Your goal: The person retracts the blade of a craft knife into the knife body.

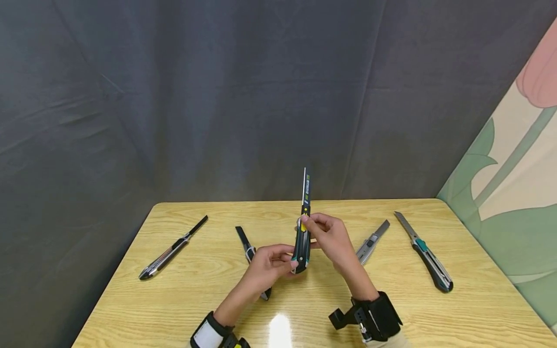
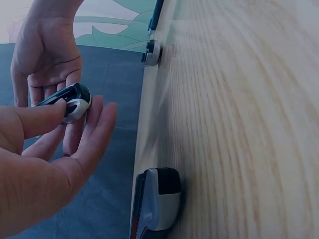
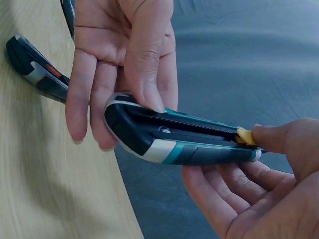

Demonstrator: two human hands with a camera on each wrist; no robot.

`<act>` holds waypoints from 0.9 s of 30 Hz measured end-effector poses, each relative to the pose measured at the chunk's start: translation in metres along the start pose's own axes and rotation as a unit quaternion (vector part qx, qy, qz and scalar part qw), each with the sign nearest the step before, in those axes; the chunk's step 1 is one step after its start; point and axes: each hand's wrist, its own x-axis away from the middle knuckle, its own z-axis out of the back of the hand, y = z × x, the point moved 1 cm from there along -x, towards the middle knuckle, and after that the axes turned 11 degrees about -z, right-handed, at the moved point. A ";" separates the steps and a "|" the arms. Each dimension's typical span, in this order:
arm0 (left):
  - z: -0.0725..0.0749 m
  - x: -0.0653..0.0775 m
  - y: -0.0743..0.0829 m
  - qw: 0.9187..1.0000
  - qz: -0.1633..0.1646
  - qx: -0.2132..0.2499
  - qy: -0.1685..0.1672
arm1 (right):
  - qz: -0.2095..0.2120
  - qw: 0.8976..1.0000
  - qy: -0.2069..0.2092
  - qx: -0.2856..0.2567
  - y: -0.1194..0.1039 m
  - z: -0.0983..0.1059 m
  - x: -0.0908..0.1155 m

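Note:
Both hands hold a black-and-teal snap-off utility knife [image 1: 301,249] above the middle of the table, its long blade [image 1: 306,188] extended and pointing up and away. My left hand [image 1: 269,266] pinches the butt end between thumb and fingers. At the blade end, my right hand [image 1: 334,238] grips the body, its thumb against the yellow slider [image 3: 244,137] and its fingers underneath. Behind the left hand lies another utility knife [image 1: 243,237], partly hidden, with orange marks in the right wrist view. A grey utility knife [image 1: 373,240] lies beyond the right wrist, its lower end partly covered.
A silver-and-black utility knife [image 1: 167,256] lies at the table's left. At the right lies a black utility knife with a teal slider [image 1: 428,261]. The wooden table [image 1: 339,309] meets a dark grey curtain [image 1: 261,96] and a flower-patterned panel [image 1: 522,193].

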 end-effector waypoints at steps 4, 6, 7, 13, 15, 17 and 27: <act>0.000 0.000 -0.002 1.000 -0.001 0.004 0.000 | 0.002 1.000 0.002 -0.008 0.003 -0.001 -0.001; 0.001 0.000 -0.002 1.000 0.000 -0.003 0.005 | 0.005 1.000 0.001 -0.008 0.004 -0.001 -0.002; 0.001 0.000 -0.001 1.000 0.001 -0.006 0.007 | 0.005 1.000 0.001 -0.009 0.004 -0.002 -0.002; 0.002 0.001 -0.001 1.000 0.002 -0.007 0.005 | 0.013 1.000 -0.005 -0.012 0.005 -0.003 -0.001; 0.002 0.001 -0.001 1.000 0.000 -0.006 0.003 | 0.013 1.000 -0.005 -0.011 0.005 -0.002 -0.001; 0.002 0.000 -0.003 1.000 -0.002 -0.005 0.003 | 0.013 1.000 -0.006 -0.009 0.004 -0.002 -0.002; 0.002 0.002 -0.006 1.000 -0.012 0.023 -0.008 | 0.017 0.999 -0.032 -0.011 0.006 0.000 0.000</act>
